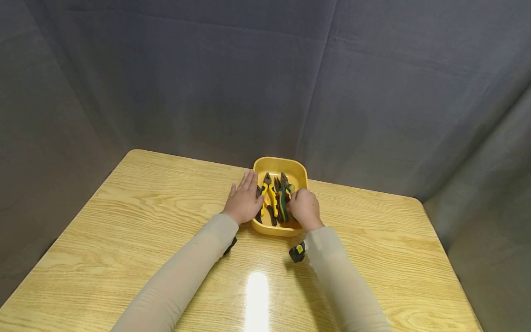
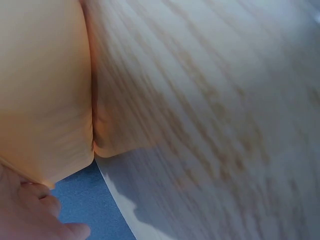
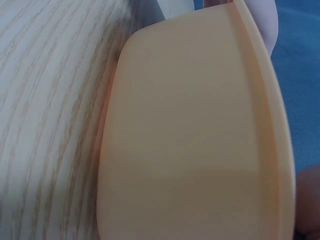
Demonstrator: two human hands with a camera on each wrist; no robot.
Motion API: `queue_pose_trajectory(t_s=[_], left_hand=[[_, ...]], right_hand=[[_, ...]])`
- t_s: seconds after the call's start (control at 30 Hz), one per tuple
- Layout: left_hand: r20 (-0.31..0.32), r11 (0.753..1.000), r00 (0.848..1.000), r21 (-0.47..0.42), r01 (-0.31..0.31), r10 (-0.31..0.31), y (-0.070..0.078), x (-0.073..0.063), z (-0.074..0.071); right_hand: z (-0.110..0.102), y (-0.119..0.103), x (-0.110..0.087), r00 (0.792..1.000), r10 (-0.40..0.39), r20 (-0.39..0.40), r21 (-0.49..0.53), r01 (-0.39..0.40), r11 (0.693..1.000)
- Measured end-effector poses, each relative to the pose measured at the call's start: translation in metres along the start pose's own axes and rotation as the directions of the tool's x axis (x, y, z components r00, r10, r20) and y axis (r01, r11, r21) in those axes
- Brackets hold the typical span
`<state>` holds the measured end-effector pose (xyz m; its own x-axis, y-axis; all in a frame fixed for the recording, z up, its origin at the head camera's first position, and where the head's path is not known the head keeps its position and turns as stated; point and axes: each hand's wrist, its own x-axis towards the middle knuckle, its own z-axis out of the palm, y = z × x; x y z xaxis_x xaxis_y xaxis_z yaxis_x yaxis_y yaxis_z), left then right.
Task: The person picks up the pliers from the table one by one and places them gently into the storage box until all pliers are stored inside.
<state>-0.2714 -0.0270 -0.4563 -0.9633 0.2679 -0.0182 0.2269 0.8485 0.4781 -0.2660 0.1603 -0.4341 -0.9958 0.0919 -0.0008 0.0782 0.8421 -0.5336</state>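
Observation:
A yellow plastic bin (image 1: 279, 232) at the table's far edge holds several pliers. My left hand (image 1: 244, 200) rests along its left rim, fingers straight and pointing away from me. Over the right side of the bin, my right hand (image 1: 304, 210) has curled fingers at a handle of the green-and-yellow pliers (image 1: 283, 205); its fingertips are hidden. To the left of those lie yellow-handled pliers (image 1: 274, 200), jaws pointing to the back, and a black-handled tool (image 1: 271, 216). In the right wrist view the bin's outer wall (image 3: 185, 120) fills the middle.
The bin stands on a light wood-grain table (image 1: 166, 212). Grey cloth (image 1: 232, 83) hangs behind the table and along both sides. A bright light reflection lies on the tabletop in front of the bin. A dark wrist camera (image 1: 297, 252) sits by the right sleeve.

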Motion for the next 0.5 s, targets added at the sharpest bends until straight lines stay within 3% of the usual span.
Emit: queue_pose_trajectory(t_s=[0.5], left_hand=[[0.0, 1.0, 1.0, -0.007, -0.007, 0.007, 0.0006, -0.001, -0.0008]], right_hand=[[0.0007, 0.0009, 0.0007, 1.0, -0.021, -0.023, -0.06, 0.02, 0.998]])
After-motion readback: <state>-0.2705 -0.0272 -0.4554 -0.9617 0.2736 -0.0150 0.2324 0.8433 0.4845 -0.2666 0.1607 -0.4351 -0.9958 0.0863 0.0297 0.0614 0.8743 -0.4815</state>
